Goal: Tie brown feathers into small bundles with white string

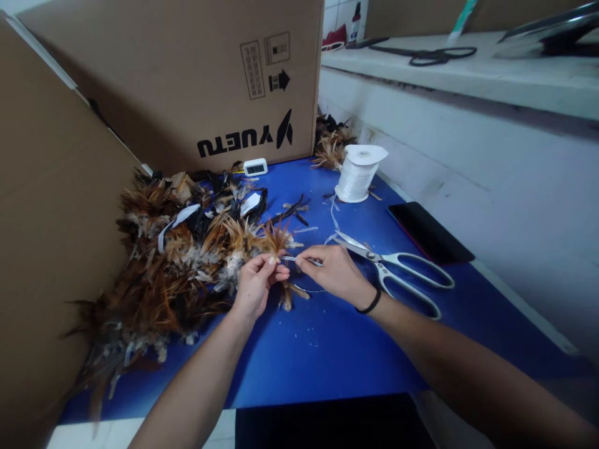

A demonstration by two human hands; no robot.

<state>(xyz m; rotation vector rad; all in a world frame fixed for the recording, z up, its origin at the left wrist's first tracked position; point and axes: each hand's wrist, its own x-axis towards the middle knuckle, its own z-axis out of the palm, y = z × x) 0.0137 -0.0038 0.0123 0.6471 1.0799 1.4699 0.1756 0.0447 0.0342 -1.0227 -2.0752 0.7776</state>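
My left hand (260, 279) pinches the base of a small bunch of brown feathers (276, 237), whose tips point up and away. Close on its right, my right hand (330, 268) is closed on a thin white ribbon (289, 257) that runs to the bunch. Scissors (374, 257) with pale handles lie partly open just beyond my right hand. A spool of white ribbon (358, 174) stands upright farther back, with a loose strand trailing toward the scissors. To the left, a large heap of brown, black and whitish feathers (173, 280) spreads over the blue table.
Cardboard boxes (163, 81) wall the back and left of the blue table (299, 362). A small white digital timer (255, 167) sits against the back box. At the right lies a black phone (430, 232). Dark scissors (428, 55) rest on a white ledge (468, 78).
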